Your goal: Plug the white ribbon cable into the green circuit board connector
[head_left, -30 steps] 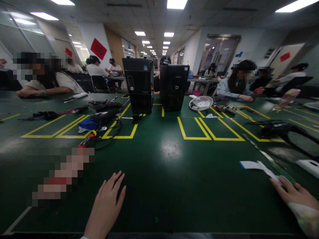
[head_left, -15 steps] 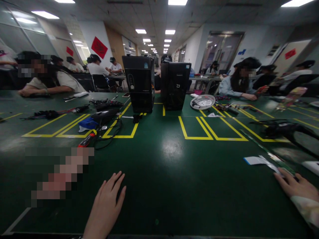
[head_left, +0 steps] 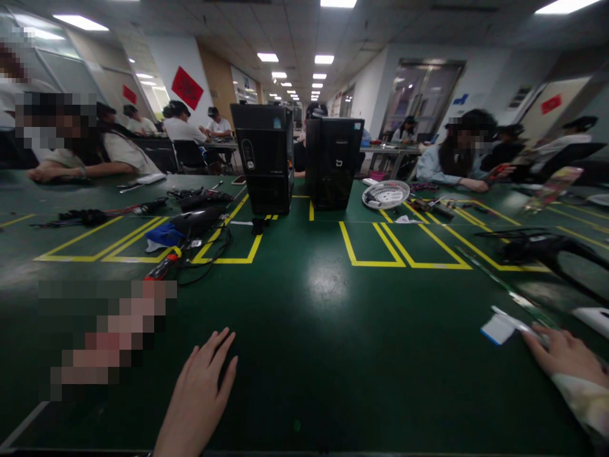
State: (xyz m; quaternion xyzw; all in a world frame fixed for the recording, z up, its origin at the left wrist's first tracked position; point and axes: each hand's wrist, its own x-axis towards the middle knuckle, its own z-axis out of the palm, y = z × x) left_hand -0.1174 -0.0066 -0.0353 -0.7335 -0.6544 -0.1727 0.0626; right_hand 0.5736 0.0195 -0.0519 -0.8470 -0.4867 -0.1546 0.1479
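My left hand (head_left: pixel 202 384) lies on the green tabletop near the front edge, fingers stretched out and nothing in them. At the right side, my right hand (head_left: pixel 566 352) has its fingers closed on a white flat ribbon cable (head_left: pixel 499 327). The cable is bent, and its blue-edged end points toward the middle of the table. A long, narrow green circuit strip (head_left: pixel 523 304) runs from the far left of that hand back under its fingers. How the fingertips meet the strip cannot be made out.
Two black computer towers (head_left: pixel 264 165) stand at the back centre. A white round basket (head_left: pixel 386 194) sits right of them. Cables and a red-black handled tool (head_left: pixel 162 265) lie left. A black frame-like item (head_left: pixel 537 247) and a white object (head_left: pixel 592 317) lie right. Yellow tape marks the table.
The ribbon cable's blue-edged end has swung round toward me and to the right, bending near my right hand. My left hand stays flat in nearly the same place.
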